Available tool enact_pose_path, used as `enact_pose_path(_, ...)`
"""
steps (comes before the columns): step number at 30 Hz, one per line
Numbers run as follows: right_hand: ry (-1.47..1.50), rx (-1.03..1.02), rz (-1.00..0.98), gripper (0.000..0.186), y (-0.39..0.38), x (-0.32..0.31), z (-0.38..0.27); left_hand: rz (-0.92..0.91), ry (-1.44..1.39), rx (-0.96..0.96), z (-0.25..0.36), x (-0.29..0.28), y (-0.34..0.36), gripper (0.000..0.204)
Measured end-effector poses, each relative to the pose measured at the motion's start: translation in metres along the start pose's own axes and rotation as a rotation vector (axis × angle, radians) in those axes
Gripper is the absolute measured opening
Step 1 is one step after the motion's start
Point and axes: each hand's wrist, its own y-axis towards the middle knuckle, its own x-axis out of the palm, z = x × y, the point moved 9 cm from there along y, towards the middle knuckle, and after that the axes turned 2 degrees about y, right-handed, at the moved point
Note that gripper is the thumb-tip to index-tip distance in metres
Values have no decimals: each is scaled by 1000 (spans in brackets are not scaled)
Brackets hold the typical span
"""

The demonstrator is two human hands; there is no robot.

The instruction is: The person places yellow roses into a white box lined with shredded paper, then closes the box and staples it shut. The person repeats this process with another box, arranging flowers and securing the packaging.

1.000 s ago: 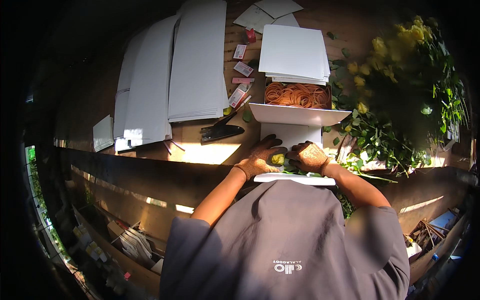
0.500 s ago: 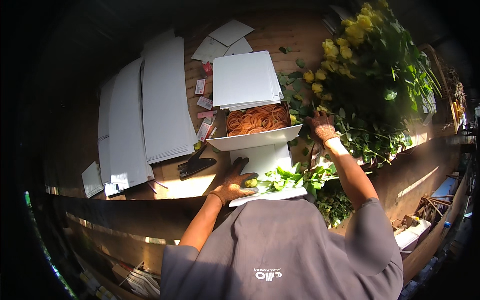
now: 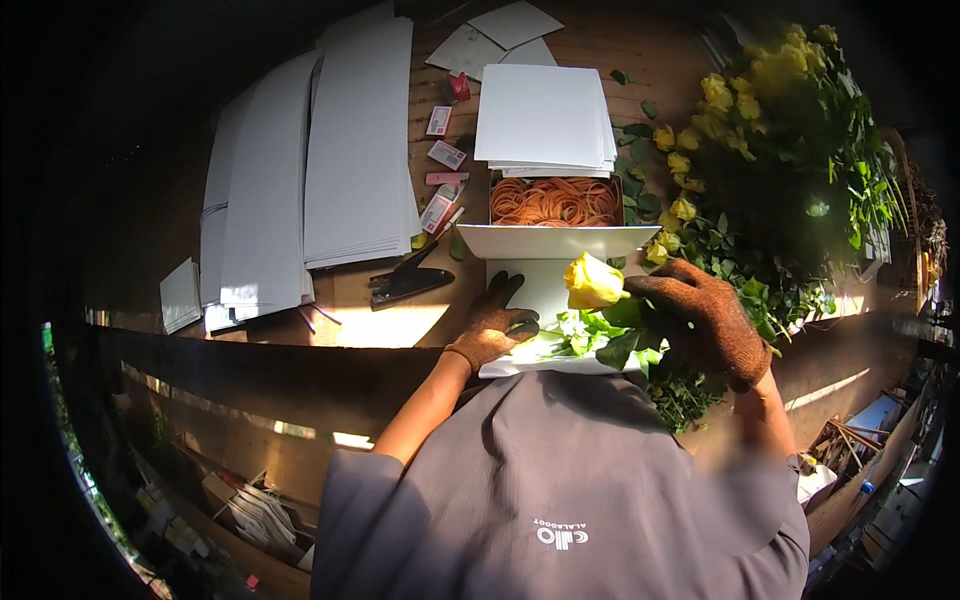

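My right hand [image 3: 705, 315], in a brown-orange glove, is closed on the stem of a yellow rose [image 3: 594, 281] just below its bloom. It holds the rose raised over a folded white card [image 3: 512, 369] at my front. My left hand [image 3: 491, 322], gloved alike, lies at the card's left side with its fingers spread, its thumb by the leafy stems. Those green leaves [image 3: 575, 332] rest on the card, partly hidden under the raised rose. Further right lies a big heap of yellow roses [image 3: 725, 110] with long leafy stems.
Beyond the card stands a box of orange rubber bands [image 3: 555, 203], with a stack of white sheets [image 3: 545, 115] behind it. A black stapler [image 3: 410, 284] and small staple boxes [image 3: 440, 205] lie to the left, near long white cardboard sheets [image 3: 360, 150]. Loose leaves dot the wooden table.
My right hand has come back from the rose heap toward me, now carrying a yellow rose over the card. My left hand has stayed at the card. The view has shifted slightly.
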Motion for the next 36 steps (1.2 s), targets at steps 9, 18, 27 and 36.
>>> enact_pose_path(9, -317, -207, -139, 31, 25, 198, 123, 167, -149, -114, -12, -13, -2, 94)
enact_pose_path(18, -33, 154, -401, 30, 13, 159, 128, 86, 47, 60, 2, -11, -4, 65)
enact_pose_path(27, -889, 734, 85, 50, -97, 24, 361, -95, 235, 12, 24, -22, 7, 51)
enact_pose_path(36, -137, 318, 396, 46, -89, -51, 247, 4, 95, -40, 19, -27, 14, 28)
